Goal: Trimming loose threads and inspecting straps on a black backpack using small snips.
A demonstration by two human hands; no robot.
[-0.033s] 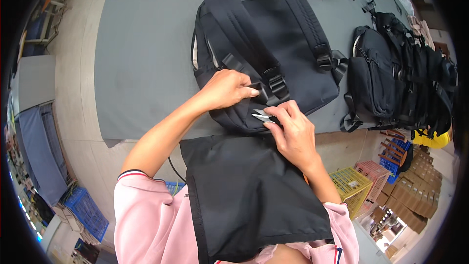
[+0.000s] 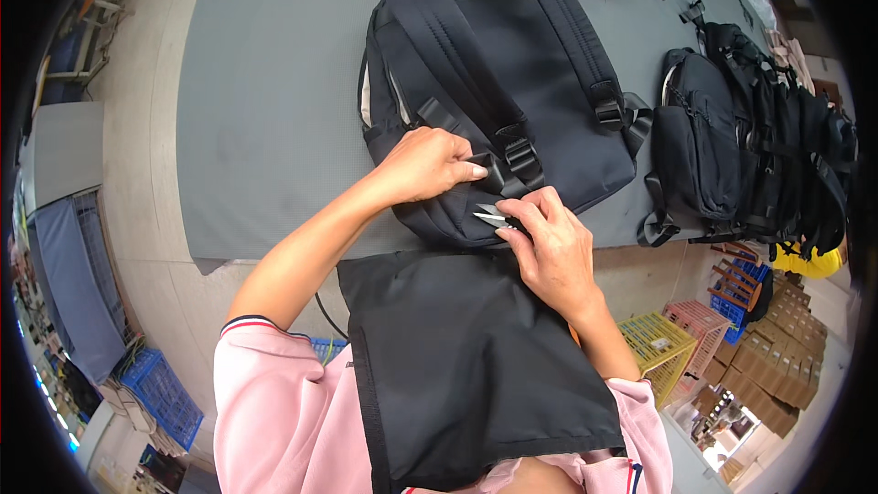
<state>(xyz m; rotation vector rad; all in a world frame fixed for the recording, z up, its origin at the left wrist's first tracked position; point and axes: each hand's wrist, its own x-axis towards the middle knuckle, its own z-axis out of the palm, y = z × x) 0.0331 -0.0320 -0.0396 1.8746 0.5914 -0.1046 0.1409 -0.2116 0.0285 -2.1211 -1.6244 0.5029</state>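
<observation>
while the left hand (image 2: 428,165) pinches a strap end at the lower edge of the black backpack (image 2: 494,82), fingers pressed together on the webbing, the work looks to be in mid-trim: nothing cut away can be seen, and the backpack lies strap-side up on the grey table (image 2: 265,110). just right of that hand, the right hand (image 2: 549,247) is closed around small thread snips (image 2: 489,215), the silvery tips pointing toward the left hand's fingertips (whether the blades are biting a thread is too small to tell). further right of the right hand stands a row of finished-looking black bags (image 2: 750,137). count: one backpack in hand, one pair of snips, at least three bags in the row.
</observation>
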